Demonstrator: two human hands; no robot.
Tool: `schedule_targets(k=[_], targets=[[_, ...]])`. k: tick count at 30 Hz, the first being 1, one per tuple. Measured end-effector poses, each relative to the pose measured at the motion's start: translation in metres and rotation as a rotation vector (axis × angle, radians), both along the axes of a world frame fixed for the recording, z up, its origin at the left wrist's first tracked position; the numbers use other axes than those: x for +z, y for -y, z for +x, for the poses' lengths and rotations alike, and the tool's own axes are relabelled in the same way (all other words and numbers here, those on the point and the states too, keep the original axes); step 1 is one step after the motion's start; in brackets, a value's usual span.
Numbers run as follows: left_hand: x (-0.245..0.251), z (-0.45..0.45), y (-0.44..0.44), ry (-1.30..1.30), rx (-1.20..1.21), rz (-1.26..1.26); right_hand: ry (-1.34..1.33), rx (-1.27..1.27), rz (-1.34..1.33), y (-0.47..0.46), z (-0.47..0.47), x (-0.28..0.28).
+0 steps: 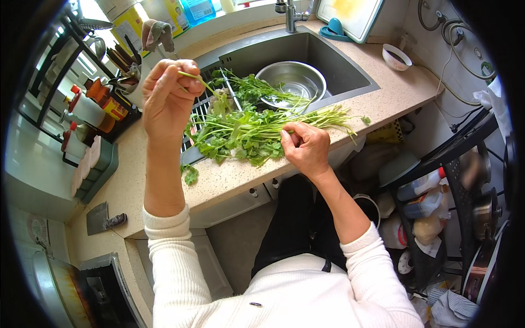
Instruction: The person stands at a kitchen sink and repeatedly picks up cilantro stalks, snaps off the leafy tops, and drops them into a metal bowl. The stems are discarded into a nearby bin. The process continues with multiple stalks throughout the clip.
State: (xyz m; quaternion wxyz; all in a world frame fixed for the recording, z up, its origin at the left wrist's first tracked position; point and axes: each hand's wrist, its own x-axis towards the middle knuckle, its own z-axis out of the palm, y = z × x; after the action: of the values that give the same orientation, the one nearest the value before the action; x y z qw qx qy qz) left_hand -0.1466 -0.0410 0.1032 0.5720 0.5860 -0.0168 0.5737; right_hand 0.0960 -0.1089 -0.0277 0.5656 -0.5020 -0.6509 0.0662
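Observation:
A pile of leafy green herb stalks (250,133) lies across the counter's front edge and the sink's rim. My left hand (172,92) is raised at the pile's left, its fingers pinched on a thin green stalk (189,75) whose leaves hang toward the drainer. Over the right part of the pile is my right hand (305,145), fingers curled; whether it grips any stems is hidden. More herbs (258,88) rest behind the pile, their stems over the rim of a metal basin (319,74) holding water in the sink (346,61). A small leafy sprig (190,174) sits on the counter.
A cleaver (104,219) lies on the left counter, near a green container with pink lids (95,168) and condiment bottles (92,110). The faucet (291,18) rises behind the sink. At the right stand a cutting board (350,16), a bowl (396,57) and a crowded black rack (445,164).

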Motion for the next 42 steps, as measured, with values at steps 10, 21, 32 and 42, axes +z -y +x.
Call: schedule_targets(k=[10,21,32,42], targets=[[-0.024,0.012,-0.012,0.138,-0.264,-0.431,-0.190,0.127,-0.098,0.004,0.007,0.002],[-0.033,0.036,0.002,0.093,-0.348,-0.476,-0.455,0.419,-0.120,0.022,-0.015,0.063],[-0.049,0.055,0.012,-0.282,-0.168,-0.348,-1.036,0.604,-0.339,0.025,0.012,0.060],[-0.051,0.061,0.016,-0.501,0.039,-0.220,-0.961,0.498,-0.348,0.079,0.112,0.022]])
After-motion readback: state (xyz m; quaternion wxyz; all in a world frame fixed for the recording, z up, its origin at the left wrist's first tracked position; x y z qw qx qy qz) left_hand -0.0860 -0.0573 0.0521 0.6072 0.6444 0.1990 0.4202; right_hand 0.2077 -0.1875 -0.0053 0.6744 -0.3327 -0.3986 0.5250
